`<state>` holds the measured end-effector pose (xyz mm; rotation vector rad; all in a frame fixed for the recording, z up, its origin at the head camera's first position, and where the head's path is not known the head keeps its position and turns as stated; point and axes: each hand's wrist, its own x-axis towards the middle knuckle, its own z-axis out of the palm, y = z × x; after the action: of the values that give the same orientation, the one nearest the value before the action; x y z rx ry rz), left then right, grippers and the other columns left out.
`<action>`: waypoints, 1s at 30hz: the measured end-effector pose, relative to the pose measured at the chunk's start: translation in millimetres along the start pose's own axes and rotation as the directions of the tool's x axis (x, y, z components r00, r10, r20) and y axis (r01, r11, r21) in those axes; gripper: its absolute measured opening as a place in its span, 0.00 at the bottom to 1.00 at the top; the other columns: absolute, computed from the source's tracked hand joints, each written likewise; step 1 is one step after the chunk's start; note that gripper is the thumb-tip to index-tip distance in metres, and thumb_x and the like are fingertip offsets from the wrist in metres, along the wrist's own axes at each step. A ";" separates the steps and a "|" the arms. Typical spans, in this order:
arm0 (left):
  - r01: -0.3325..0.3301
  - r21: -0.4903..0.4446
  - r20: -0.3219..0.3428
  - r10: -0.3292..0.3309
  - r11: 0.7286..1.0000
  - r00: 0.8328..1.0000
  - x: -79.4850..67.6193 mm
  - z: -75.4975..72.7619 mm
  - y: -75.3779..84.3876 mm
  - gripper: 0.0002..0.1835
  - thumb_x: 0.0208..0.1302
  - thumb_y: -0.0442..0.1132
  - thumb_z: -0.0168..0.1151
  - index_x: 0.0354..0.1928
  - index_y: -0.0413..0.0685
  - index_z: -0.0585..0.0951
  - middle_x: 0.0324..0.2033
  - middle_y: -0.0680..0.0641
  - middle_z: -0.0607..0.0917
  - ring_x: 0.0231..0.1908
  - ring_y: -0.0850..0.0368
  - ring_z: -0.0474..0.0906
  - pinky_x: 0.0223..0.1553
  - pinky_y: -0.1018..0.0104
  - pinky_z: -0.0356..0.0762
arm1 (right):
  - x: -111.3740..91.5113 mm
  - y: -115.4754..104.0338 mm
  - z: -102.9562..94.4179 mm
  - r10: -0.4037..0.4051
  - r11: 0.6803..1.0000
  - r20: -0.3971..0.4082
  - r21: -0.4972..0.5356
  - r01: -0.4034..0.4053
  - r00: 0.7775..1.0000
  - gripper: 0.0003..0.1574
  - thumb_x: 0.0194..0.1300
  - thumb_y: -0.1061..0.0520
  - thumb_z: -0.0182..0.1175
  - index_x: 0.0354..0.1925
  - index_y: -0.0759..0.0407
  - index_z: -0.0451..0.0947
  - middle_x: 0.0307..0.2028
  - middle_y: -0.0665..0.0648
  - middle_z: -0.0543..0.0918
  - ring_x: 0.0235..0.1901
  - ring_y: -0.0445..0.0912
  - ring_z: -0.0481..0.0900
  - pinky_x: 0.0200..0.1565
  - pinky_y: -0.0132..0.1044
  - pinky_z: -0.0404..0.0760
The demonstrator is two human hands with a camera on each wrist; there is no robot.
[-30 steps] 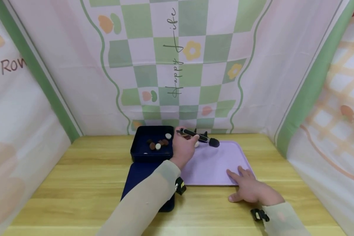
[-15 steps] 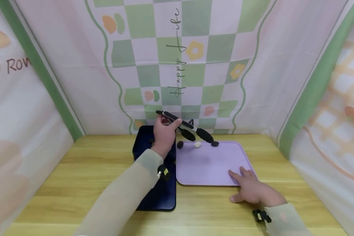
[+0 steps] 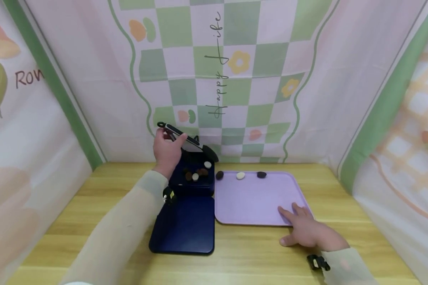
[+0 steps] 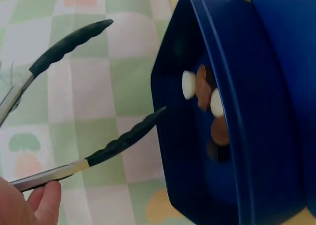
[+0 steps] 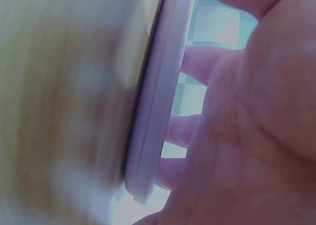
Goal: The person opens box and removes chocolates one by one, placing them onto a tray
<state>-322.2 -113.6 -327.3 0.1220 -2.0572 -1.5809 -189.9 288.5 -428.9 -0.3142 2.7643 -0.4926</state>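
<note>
My left hand grips black and silver tongs above the dark blue box. In the left wrist view the tongs' scalloped dark tips are spread apart with nothing between them. One tip overlaps the box's rim there. Inside the box lie several small rounded pieces, brown, white and black. Fingers spread, my right hand rests on the near right corner of the lilac tray. Along the tray's far edge sit a dark brown piece, a white piece and a black piece.
A flat dark blue lid lies on the wooden table in front of the box, beside the tray's left edge. Behind the table hangs a green-and-white checked cloth, close to the box's back.
My left hand has moved left and up with the tongs, from over the tray to over the box. The black piece now lies free of the tongs on the tray. My right hand stays put.
</note>
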 end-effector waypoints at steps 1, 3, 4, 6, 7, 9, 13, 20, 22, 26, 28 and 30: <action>0.008 0.010 -0.006 -0.008 1.000 1.000 1.5 -2.5 -1.0 0.29 0.59 0.55 0.72 0.56 0.50 0.73 0.43 0.47 0.75 0.40 0.49 0.70 0.37 0.57 0.71 | -0.3 -0.4 -0.3 -0.002 1.000 -0.001 -0.001 0.002 1.000 0.68 0.47 0.34 0.75 0.74 0.65 0.58 0.69 0.86 0.42 0.65 0.84 0.36 0.58 0.78 0.44; 0.015 0.028 -0.016 -0.014 0.999 1.000 4.0 -6.7 -3.1 0.30 0.59 0.55 0.72 0.56 0.49 0.73 0.45 0.47 0.75 0.41 0.49 0.70 0.39 0.57 0.71 | -0.9 -1.3 -1.0 -0.007 1.000 -0.005 -0.004 0.007 1.000 0.67 0.47 0.35 0.75 0.74 0.65 0.58 0.68 0.87 0.43 0.65 0.84 0.37 0.58 0.78 0.45; 0.015 0.040 -0.022 -0.014 0.999 1.000 5.0 -8.5 -4.0 0.30 0.59 0.55 0.72 0.56 0.49 0.73 0.45 0.46 0.75 0.41 0.49 0.70 0.39 0.57 0.71 | -1.1 -1.8 -1.3 -0.010 1.000 -0.008 -0.006 0.010 1.000 0.67 0.47 0.35 0.75 0.74 0.65 0.58 0.68 0.87 0.43 0.65 0.84 0.37 0.58 0.79 0.45; 0.009 0.059 -0.029 -0.007 0.998 1.000 6.0 -11.4 -5.8 0.30 0.59 0.54 0.72 0.56 0.48 0.73 0.46 0.46 0.75 0.42 0.48 0.69 0.41 0.56 0.71 | -1.5 -2.3 -1.5 -0.017 1.000 -0.015 -0.009 0.017 1.000 0.67 0.47 0.36 0.75 0.74 0.66 0.59 0.68 0.87 0.43 0.65 0.84 0.38 0.58 0.79 0.46; 0.004 0.068 -0.032 -0.002 0.998 0.999 6.8 -12.6 -7.0 0.29 0.59 0.54 0.72 0.56 0.48 0.73 0.47 0.45 0.75 0.43 0.48 0.69 0.41 0.56 0.71 | -1.5 -2.2 -1.5 -0.018 1.000 -0.015 -0.010 0.017 1.000 0.67 0.47 0.36 0.75 0.73 0.66 0.59 0.68 0.87 0.44 0.65 0.84 0.38 0.58 0.79 0.46; -0.003 0.094 -0.035 0.006 0.996 0.999 8.3 -14.0 -10.0 0.28 0.60 0.53 0.72 0.56 0.48 0.73 0.49 0.45 0.75 0.44 0.48 0.69 0.43 0.56 0.70 | -1.4 -2.1 -1.7 -0.013 1.000 -0.014 -0.010 0.012 1.000 0.67 0.47 0.36 0.75 0.74 0.65 0.59 0.68 0.87 0.44 0.65 0.84 0.38 0.58 0.79 0.46; -0.016 0.159 -0.032 0.021 0.987 0.999 11.3 -14.9 -18.1 0.28 0.61 0.51 0.71 0.57 0.48 0.73 0.51 0.45 0.73 0.47 0.49 0.68 0.47 0.56 0.70 | -0.7 -1.2 -2.2 -0.007 1.000 -0.003 -0.005 0.007 1.000 0.67 0.48 0.36 0.75 0.74 0.65 0.58 0.68 0.86 0.43 0.65 0.84 0.37 0.58 0.79 0.45; 0.001 0.190 -0.023 0.004 0.982 1.000 11.8 -13.8 -30.4 0.25 0.61 0.49 0.72 0.54 0.48 0.73 0.53 0.43 0.71 0.47 0.47 0.69 0.51 0.53 0.71 | -0.2 -0.3 -1.5 -0.015 1.000 -0.010 -0.008 0.014 1.000 0.67 0.47 0.35 0.75 0.74 0.65 0.59 0.68 0.86 0.43 0.65 0.84 0.37 0.58 0.79 0.46; 0.008 0.194 -0.029 -0.002 0.981 1.000 11.8 -13.2 -32.2 0.25 0.61 0.48 0.72 0.54 0.48 0.72 0.53 0.42 0.71 0.48 0.47 0.69 0.52 0.52 0.70 | 0.0 0.5 -0.5 -0.012 1.000 -0.008 -0.004 0.011 1.000 0.67 0.47 0.35 0.75 0.74 0.65 0.59 0.68 0.86 0.43 0.65 0.84 0.37 0.58 0.79 0.46; 0.026 0.206 -0.025 -0.021 0.978 0.999 11.5 -11.5 -33.8 0.28 0.61 0.47 0.72 0.57 0.47 0.71 0.52 0.41 0.70 0.47 0.46 0.70 0.54 0.52 0.71 | -0.2 0.6 0.5 -0.008 1.000 -0.005 -0.001 0.008 1.000 0.67 0.47 0.36 0.75 0.74 0.65 0.59 0.69 0.86 0.43 0.65 0.84 0.37 0.58 0.79 0.45; 0.029 0.215 -0.017 -0.026 0.976 1.000 10.8 -10.9 -33.8 0.28 0.61 0.47 0.72 0.58 0.46 0.71 0.51 0.41 0.70 0.46 0.46 0.70 0.53 0.52 0.71 | -0.3 -0.1 0.1 -0.009 1.000 -0.006 -0.003 0.009 1.000 0.66 0.47 0.36 0.75 0.74 0.65 0.59 0.69 0.86 0.43 0.65 0.84 0.37 0.58 0.79 0.45; 0.030 0.224 -0.013 -0.028 0.974 1.000 9.7 -10.8 -33.6 0.29 0.62 0.47 0.72 0.59 0.45 0.70 0.51 0.40 0.70 0.45 0.45 0.70 0.52 0.52 0.72 | -0.5 -1.1 -0.7 -0.010 1.000 -0.006 -0.005 0.010 1.000 0.66 0.47 0.36 0.75 0.74 0.65 0.59 0.68 0.86 0.43 0.65 0.84 0.37 0.58 0.79 0.45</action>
<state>-333.7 -137.1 -352.9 0.2415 -2.2305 -1.3562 -189.5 287.9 -427.8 -0.3287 2.7717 -0.4909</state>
